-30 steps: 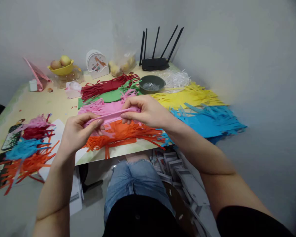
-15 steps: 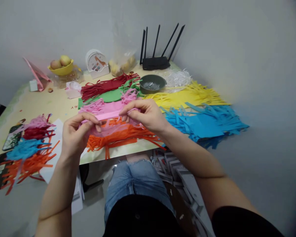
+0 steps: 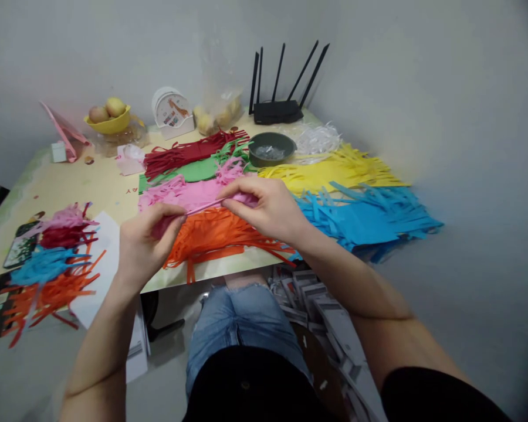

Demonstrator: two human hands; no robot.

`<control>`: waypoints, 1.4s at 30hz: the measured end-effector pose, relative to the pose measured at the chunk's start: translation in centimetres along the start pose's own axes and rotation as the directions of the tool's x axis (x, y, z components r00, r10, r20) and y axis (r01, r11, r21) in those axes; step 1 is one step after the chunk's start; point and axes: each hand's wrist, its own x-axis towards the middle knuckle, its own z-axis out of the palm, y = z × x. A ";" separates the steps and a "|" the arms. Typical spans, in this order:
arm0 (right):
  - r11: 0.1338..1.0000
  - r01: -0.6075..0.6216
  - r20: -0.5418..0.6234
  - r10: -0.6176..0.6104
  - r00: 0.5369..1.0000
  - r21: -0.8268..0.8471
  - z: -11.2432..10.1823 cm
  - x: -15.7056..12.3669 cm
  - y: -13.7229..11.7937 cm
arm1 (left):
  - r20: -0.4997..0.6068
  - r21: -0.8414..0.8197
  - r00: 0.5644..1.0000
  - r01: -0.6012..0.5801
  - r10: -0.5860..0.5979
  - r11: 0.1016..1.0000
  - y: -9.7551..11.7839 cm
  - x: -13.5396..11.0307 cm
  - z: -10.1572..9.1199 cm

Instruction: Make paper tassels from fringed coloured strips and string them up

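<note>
A pink fringed tissue-paper sheet (image 3: pixel 204 206), its middle narrowed to a thin roll, is stretched between my two hands. My left hand (image 3: pixel 147 237) pinches one end of the roll between thumb and fingertips. On the other end, my right hand (image 3: pixel 264 208) pinches with thumb and index finger, and some pink paper shows under its fingers. Below the roll lie orange fringed sheets (image 3: pixel 215 234) at the table's front edge. Just behind it is a stack of pink fringed sheets (image 3: pixel 198 192), partly covered by my right hand.
Green (image 3: pixel 198 171), dark red (image 3: pixel 189 153), yellow (image 3: pixel 330 174) and blue fringed sheets (image 3: pixel 361 220) lie around. A dark bowl (image 3: pixel 273 149) stands near a black router (image 3: pixel 278 112). Finished-looking tassels (image 3: pixel 48 266) lie at left over a phone (image 3: pixel 21 249). A yellow fruit bowl (image 3: pixel 110 124) stands behind.
The pink paper between my hands has gone from a wider, loose band to a thin, tight roll. My left hand has shifted slightly right, and my right hand slightly right too.
</note>
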 end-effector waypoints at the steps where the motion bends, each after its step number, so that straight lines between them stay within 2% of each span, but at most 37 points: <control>1: 1.000 -0.011 -0.001 0.011 1.000 0.019 0.0 0.0 0.0 | -0.006 -0.021 1.000 0.009 -0.009 1.000 0.0 0.0 0.0; 4: 0.970 -0.065 0.026 0.061 0.998 0.236 0.1 -0.1 0.1 | 0.025 -0.249 0.992 0.128 -0.126 0.960 0.1 -0.1 0.0; 7: 0.850 -0.111 0.063 0.091 0.994 0.515 0.6 -0.3 0.0 | 0.088 -0.512 0.955 0.288 -0.284 0.809 0.4 0.0 0.0; 9: 0.783 -0.102 0.053 0.088 0.995 0.614 1.0 -0.4 -0.2 | 0.117 -0.624 0.924 0.353 -0.363 0.697 0.7 0.1 0.1; 11: 0.738 -0.089 0.039 0.085 0.996 0.668 1.2 -0.3 -0.2 | 0.140 -0.708 0.908 0.371 -0.395 0.601 0.9 0.4 0.2; 13: 0.706 -0.088 0.033 0.092 0.995 0.702 1.4 -0.2 -0.1 | 0.143 -0.760 0.905 0.360 -0.400 0.541 1.0 0.7 0.3; 17: 0.677 -0.120 0.058 0.114 0.992 0.726 1.6 0.1 0.5 | 0.124 -0.794 0.909 0.331 -0.398 0.510 1.0 0.9 0.8; 21: 0.691 -0.142 0.103 0.098 0.990 0.708 1.8 0.2 1.4 | 0.119 -0.795 0.919 0.315 -0.375 0.518 0.5 0.2 1.3; 23: 0.738 -0.118 0.091 0.077 0.993 0.665 1.7 0.1 1.6 | 0.126 -0.757 0.934 0.308 -0.334 0.576 0.1 0.0 1.1; 25: 0.827 -0.050 0.056 0.022 0.998 0.560 1.4 0.1 1.6 | 0.194 -0.631 0.949 0.315 -0.249 0.709 -0.3 0.1 0.4; 28: 0.941 0.108 0.046 -0.130 0.990 0.320 0.8 0.1 1.2 | 0.345 -0.372 0.929 0.267 -0.135 0.889 -0.4 1.1 -0.7; 32: 0.939 0.310 0.097 -0.325 0.941 0.149 0.2 0.4 0.5 | 0.404 -0.242 0.912 0.173 -0.063 0.955 0.3 2.8 -1.1; 35: 0.912 0.401 0.141 -0.410 0.901 0.088 0.1 0.4 0.6 | 0.469 -0.205 0.883 0.147 -0.035 0.968 0.5 3.3 -0.9; 37: 0.902 0.430 0.173 -0.431 0.886 0.046 0.1 0.3 1.0 | 0.453 -0.164 0.891 0.123 -0.036 0.979 0.2 3.2 -0.7; 39: 0.914 0.405 0.223 -0.399 0.890 0.020 -0.1 0.3 1.3 | 0.386 -0.084 0.922 0.049 -0.013 0.995 -0.5 2.9 -0.5; 42: 0.972 0.229 0.309 -0.235 0.922 0.056 -0.5 1.1 1.3 | 0.216 0.037 0.974 -0.075 0.065 0.997 -1.8 2.4 0.1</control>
